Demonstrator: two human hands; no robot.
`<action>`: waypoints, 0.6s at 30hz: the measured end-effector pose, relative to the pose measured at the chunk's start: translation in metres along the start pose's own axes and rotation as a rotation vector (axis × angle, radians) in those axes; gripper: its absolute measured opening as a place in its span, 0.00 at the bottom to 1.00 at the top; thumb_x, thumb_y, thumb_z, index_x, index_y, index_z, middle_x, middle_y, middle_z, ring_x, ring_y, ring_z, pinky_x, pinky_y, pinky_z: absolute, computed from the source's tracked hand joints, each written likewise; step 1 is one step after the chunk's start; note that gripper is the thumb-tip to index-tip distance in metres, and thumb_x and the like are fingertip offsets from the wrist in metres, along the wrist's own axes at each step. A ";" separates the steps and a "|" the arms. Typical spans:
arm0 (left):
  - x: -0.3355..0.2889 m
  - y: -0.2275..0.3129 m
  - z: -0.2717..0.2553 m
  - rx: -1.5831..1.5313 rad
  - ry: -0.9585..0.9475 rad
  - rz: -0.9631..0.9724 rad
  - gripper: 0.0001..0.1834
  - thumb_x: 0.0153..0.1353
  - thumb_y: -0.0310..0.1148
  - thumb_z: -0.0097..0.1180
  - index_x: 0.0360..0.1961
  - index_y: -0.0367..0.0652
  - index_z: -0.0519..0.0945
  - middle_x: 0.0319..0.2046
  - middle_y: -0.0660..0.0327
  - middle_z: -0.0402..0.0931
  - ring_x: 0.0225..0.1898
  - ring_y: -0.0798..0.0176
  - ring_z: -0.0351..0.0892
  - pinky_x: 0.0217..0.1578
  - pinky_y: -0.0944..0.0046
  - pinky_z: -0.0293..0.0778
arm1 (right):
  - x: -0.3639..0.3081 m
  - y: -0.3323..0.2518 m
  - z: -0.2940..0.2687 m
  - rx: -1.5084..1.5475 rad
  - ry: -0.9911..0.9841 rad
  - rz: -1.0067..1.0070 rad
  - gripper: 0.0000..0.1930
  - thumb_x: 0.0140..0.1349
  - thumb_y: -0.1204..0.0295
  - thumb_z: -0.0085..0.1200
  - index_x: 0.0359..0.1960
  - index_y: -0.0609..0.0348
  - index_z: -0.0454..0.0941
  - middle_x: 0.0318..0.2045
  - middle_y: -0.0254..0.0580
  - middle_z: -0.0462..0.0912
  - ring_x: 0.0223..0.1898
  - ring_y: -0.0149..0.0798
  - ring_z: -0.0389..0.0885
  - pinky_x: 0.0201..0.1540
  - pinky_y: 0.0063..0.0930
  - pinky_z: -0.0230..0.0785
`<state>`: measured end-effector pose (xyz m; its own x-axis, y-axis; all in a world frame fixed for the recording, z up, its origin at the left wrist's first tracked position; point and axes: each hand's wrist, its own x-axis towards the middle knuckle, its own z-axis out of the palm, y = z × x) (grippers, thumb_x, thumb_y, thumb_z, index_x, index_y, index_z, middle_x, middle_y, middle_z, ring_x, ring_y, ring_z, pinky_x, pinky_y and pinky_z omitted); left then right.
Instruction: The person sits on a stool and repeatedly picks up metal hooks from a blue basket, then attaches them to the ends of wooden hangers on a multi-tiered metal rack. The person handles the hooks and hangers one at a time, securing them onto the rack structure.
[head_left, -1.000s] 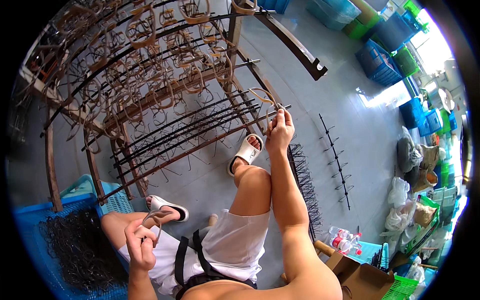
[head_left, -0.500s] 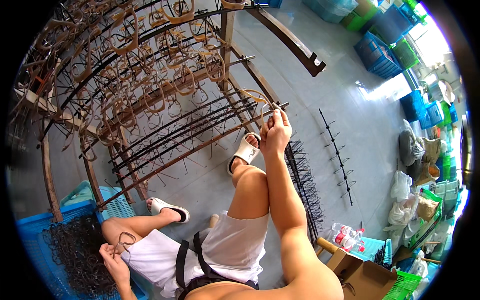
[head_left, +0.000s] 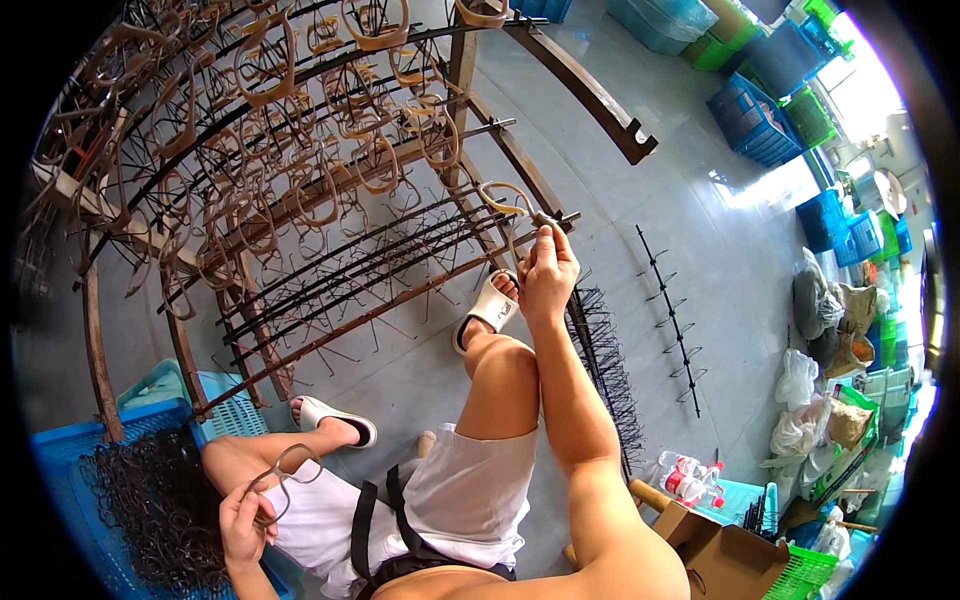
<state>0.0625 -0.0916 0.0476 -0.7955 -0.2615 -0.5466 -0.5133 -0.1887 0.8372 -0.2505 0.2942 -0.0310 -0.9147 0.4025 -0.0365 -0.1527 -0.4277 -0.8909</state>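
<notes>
My left hand [head_left: 243,522], low at the left, pinches a thin dark eyeglass frame [head_left: 298,462] above my thigh. Beside it, a heap of dark eyeglass frames [head_left: 150,505] lies in a blue basket [head_left: 110,418]. My right arm reaches out to the lower right corner of a brown metal rack [head_left: 520,160]. There my right hand [head_left: 548,275] is closed on a tan eyeglass frame [head_left: 512,188], against the end of a rack bar [head_left: 568,217]. My fingers partly hide this frame. Many tan frames [head_left: 375,165] hang in rows on the rack's upper rods.
Several black rods with wire hooks [head_left: 370,245] lie across the rack's lower part. A single hooked rod [head_left: 672,315] lies on the floor at right, near a bundle of rods [head_left: 605,370]. Plastic bottles [head_left: 690,480] and a cardboard box [head_left: 720,555] stand at lower right.
My left hand has moved right and lifted its eyeglass frame farther over my thigh. My right hand has shifted slightly down, and the tan frame has tilted.
</notes>
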 end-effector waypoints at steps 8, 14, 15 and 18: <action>0.031 0.014 0.035 -0.101 -0.104 0.212 0.17 0.64 0.42 0.47 0.34 0.35 0.73 0.11 0.65 0.65 0.08 0.73 0.61 0.09 0.76 0.59 | 0.010 0.007 -0.014 -0.522 -0.094 -0.219 0.11 0.64 0.70 0.49 0.44 0.61 0.76 0.16 0.23 0.68 0.15 0.18 0.61 0.16 0.14 0.54; 0.047 0.029 0.081 -0.232 -0.192 0.317 0.17 0.63 0.40 0.50 0.32 0.33 0.73 0.12 0.63 0.66 0.10 0.72 0.62 0.09 0.76 0.59 | 0.011 -0.002 -0.013 -0.373 -0.123 -0.103 0.11 0.65 0.70 0.47 0.44 0.63 0.75 0.17 0.26 0.65 0.15 0.19 0.61 0.16 0.15 0.55; 0.048 0.030 0.085 -0.243 -0.216 0.318 0.17 0.63 0.40 0.50 0.32 0.33 0.73 0.12 0.63 0.66 0.09 0.72 0.62 0.09 0.75 0.59 | 0.010 0.000 -0.013 -0.381 -0.127 -0.103 0.11 0.65 0.70 0.47 0.45 0.63 0.75 0.17 0.26 0.65 0.14 0.19 0.61 0.16 0.15 0.55; 0.047 0.031 0.095 -0.276 -0.204 0.336 0.16 0.63 0.39 0.50 0.33 0.33 0.74 0.12 0.63 0.66 0.09 0.72 0.61 0.09 0.75 0.60 | 0.003 -0.002 -0.006 -0.375 -0.114 -0.084 0.11 0.65 0.70 0.47 0.44 0.62 0.75 0.16 0.25 0.65 0.14 0.19 0.61 0.16 0.14 0.55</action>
<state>-0.0217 -0.0202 0.0494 -0.9638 -0.1652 -0.2093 -0.1344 -0.3767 0.9165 -0.2512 0.3009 -0.0319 -0.9437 0.3220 0.0754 -0.1009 -0.0631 -0.9929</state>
